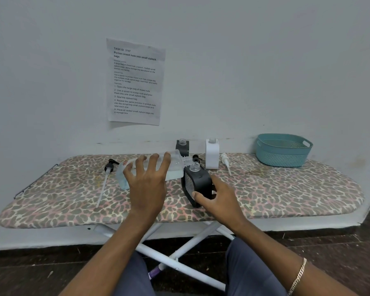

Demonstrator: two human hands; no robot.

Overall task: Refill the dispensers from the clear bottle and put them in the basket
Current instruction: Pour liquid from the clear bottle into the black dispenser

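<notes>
My left hand point(146, 182) grips the clear bottle point(175, 167), tipped on its side with its neck over the open mouth of a black dispenser point(195, 184). Clear liquid lies in the bottle's lower part. My right hand point(219, 197) holds that black dispenser, which leans slightly. Uncapped and upright near the wall stand a second black dispenser point(182, 147) and a white dispenser point(212, 154). A teal basket point(283, 150) sits at the far right.
An ironing board with a leopard-print cover point(286, 193) carries everything. Loose pump heads lie on it: a black one with a long tube point(107, 174) at left, another black one point(197, 158) behind the bottle, a white one point(226, 162) beside the white dispenser. A printed sheet point(136, 82) hangs on the wall.
</notes>
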